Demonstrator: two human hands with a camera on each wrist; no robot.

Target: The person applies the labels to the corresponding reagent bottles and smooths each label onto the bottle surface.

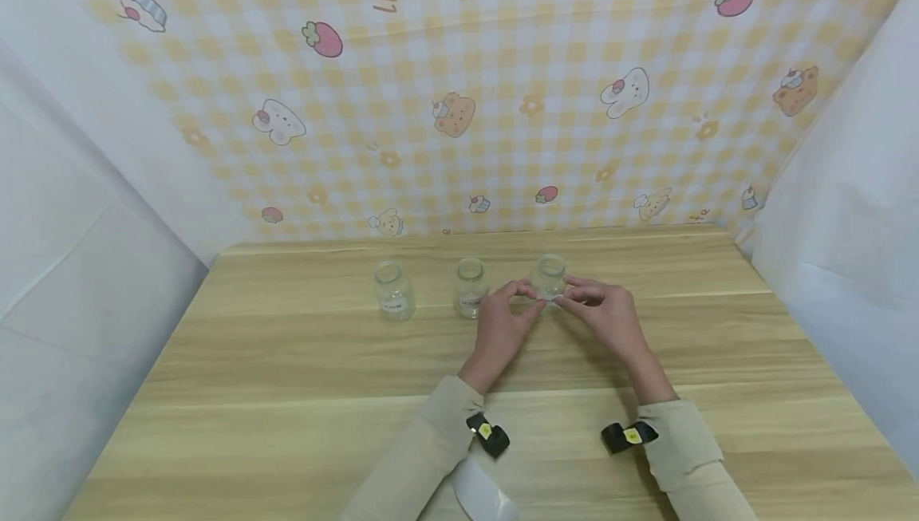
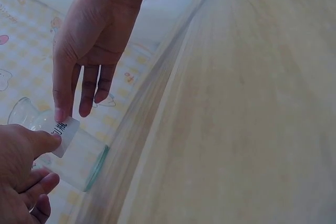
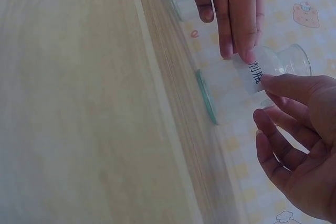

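Note:
A clear glass jar (image 1: 551, 272) stands upright on the wooden table, the rightmost of three. Across its near side lies a white label (image 3: 251, 75) with handwritten dark characters. My left hand (image 1: 500, 325) holds the jar from the left, its thumb on one end of the label. From the other side my right hand (image 1: 609, 320) does the same, thumb at the label's opposite end. In the right wrist view, the right hand's other fingers (image 3: 281, 145) curl loosely beside the glass. Part of the label is hidden under the thumbs.
Two similar jars stand to the left, a far one (image 1: 394, 294) and a middle one (image 1: 470, 275), both with white labels. A glossy white strip (image 1: 483, 494) lies by the left forearm at the front. Behind the table (image 1: 287, 361) hangs a yellow checked cloth (image 1: 402, 106).

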